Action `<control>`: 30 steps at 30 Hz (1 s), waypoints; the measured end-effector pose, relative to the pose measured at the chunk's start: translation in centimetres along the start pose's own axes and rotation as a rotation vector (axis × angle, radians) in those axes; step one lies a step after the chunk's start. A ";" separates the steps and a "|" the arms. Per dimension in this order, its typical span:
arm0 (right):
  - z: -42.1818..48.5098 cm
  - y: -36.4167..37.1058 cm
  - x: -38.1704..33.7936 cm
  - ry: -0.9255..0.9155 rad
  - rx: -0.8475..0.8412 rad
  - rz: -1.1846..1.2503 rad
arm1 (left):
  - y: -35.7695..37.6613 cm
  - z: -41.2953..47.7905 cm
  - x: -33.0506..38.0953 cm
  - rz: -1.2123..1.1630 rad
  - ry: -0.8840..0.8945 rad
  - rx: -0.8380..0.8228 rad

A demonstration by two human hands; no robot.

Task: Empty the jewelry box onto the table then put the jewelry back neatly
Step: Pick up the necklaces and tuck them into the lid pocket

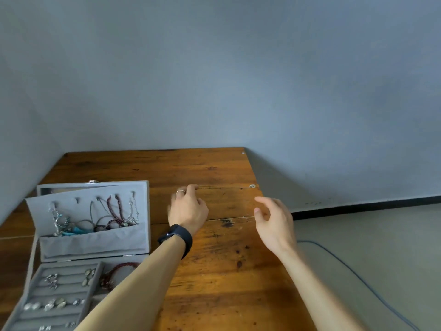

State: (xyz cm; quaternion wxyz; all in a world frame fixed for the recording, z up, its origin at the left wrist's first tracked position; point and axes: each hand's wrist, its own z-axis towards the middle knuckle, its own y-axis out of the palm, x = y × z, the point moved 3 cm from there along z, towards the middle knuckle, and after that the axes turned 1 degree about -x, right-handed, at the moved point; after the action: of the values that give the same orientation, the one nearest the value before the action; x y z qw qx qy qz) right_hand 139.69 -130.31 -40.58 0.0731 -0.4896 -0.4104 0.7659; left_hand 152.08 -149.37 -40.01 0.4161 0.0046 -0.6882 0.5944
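Note:
A grey velvet jewelry box [143, 211] stands open at the left of the wooden table [214, 271]. Necklaces and bracelets [112, 213] hang from hooks inside its raised lid. Earrings and rings [55, 303] sit in the tray's slots, and a dark red bracelet [119, 271] lies in a side compartment. A thin chain necklace [224, 187] with a round pendant [252, 186] lies stretched straight on the table. My left hand [188, 209] pinches the chain's left end. My right hand [274, 220] hovers with its fingers apart, below the pendant, holding nothing.
The table's right edge runs close to the pendant, and the floor lies beyond it. A blue cable [358, 278] trails across the floor at the right. A grey wall stands behind the table. A dark watch [177, 237] is on my left wrist.

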 end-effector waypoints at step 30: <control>-33.4 -2.0 -3.5 -0.246 -0.002 -0.162 | -6.4 -31.9 -10.0 0.298 0.448 -0.266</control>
State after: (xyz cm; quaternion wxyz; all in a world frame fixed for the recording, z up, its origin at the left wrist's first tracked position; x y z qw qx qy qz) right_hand 167.90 -112.18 -42.88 0.0831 -0.3574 -0.4552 0.8112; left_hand 179.93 -129.87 -42.22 0.4625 -0.2821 -0.6442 0.5399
